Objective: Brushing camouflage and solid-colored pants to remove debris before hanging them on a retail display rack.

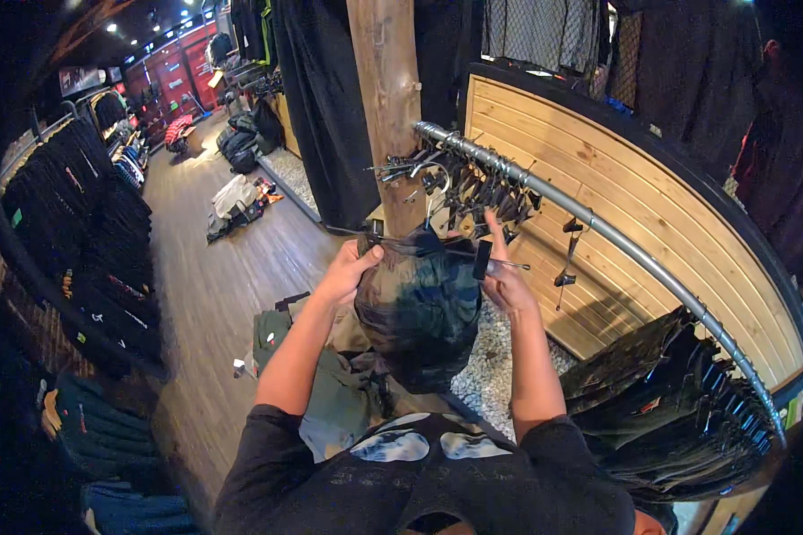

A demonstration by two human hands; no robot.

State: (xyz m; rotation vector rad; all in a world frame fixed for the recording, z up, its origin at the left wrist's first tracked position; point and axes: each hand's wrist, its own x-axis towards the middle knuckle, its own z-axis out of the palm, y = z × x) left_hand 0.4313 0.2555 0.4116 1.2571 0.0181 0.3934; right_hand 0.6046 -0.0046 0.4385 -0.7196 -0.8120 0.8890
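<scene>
A dark green-and-brown camouflage garment (419, 308) hangs in front of me from a clip hanger, its hook (427, 214) rising above the top edge. My left hand (351, 269) pinches the garment's upper left corner beside a dark clip. At the opposite corner, my right hand (507, 278) grips the hanger by its black clip (483, 259), index finger stretched upward. The tip of a thin metal bar sticks out past that hand. Part of the right thumb is hidden behind the clip.
A curved metal rail (589, 218) carries bunched clip hangers (486, 192) and, lower right, dark trousers (669, 401). A wooden post (385, 98) stands ahead. Folded garments (326, 392) lie on the floor below, near white pebbles (491, 357). Racks of dark clothes (80, 232) line the left.
</scene>
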